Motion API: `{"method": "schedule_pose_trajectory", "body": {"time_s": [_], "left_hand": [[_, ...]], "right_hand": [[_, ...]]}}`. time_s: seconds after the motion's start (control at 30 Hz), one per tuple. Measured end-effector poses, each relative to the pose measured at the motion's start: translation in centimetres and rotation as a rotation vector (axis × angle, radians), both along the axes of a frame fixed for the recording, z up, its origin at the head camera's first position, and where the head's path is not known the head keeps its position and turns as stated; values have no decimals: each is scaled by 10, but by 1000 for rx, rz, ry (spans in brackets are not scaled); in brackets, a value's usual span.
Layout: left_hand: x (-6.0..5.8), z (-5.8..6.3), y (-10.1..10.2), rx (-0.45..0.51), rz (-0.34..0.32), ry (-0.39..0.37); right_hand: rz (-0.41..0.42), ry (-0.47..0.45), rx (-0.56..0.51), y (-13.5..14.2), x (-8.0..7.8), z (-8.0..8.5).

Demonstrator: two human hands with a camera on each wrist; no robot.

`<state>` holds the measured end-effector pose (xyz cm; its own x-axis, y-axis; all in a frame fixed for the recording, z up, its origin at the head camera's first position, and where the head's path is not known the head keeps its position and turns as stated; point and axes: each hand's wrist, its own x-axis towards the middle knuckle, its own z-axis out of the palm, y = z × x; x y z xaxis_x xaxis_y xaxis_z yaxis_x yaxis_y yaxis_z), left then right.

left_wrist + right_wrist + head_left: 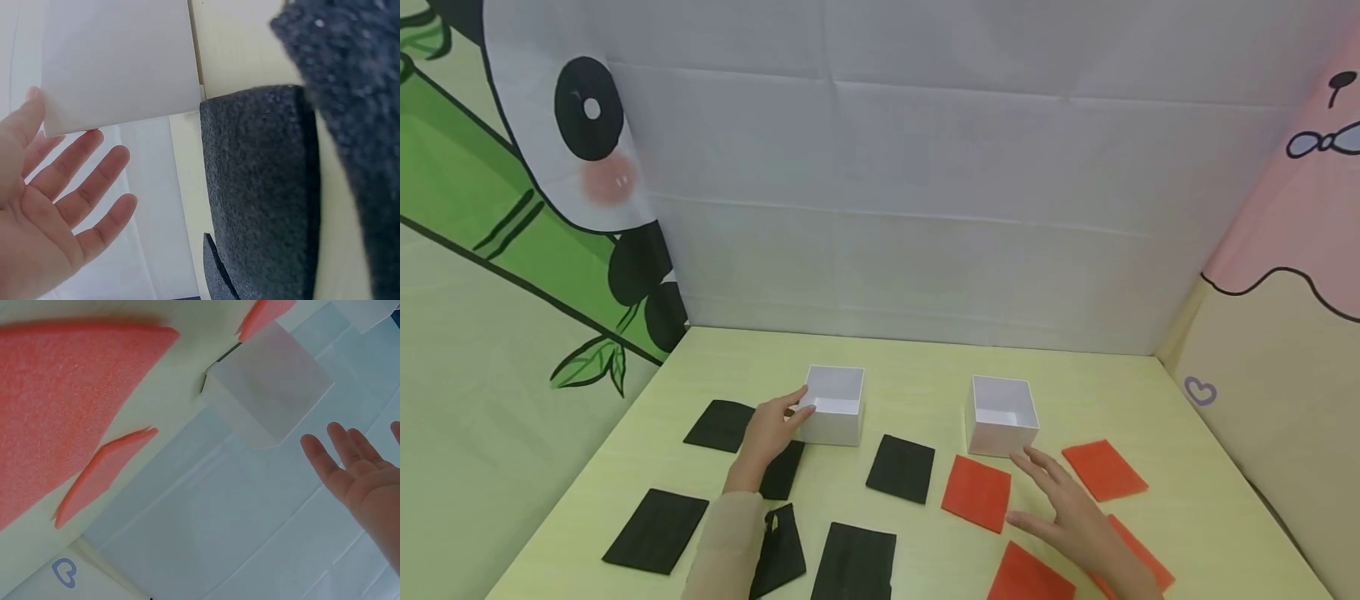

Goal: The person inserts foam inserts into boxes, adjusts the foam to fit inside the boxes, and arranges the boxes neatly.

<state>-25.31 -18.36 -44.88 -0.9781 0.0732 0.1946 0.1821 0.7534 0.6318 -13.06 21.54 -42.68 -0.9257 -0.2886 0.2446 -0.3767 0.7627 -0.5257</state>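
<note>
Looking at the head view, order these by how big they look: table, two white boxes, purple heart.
1. Table, largest
2. Left white box and right white box: they look alike, too close to rank
3. Purple heart, smallest

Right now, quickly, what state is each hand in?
Left hand: open, fingers touching the left white box.
Right hand: open, holding nothing.

Head view looks down; closer wrist views, seemingly tilted, share table (917, 392).
</note>
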Motion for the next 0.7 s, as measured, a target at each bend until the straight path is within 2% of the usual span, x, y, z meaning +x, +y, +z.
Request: {"method": "schedule_pose_trajectory", "body": {"time_s": [0.3, 0.5, 0.7], "left_hand": [[-3, 2, -2, 84, 22, -46], [-5, 4, -3, 67, 19, -67], [-6, 5, -5, 66, 24, -81]], "right_hand": [[1, -123, 27, 2, 8, -1], [1, -198, 16, 5, 12, -8], [57, -216, 32, 10, 14, -13]]}}
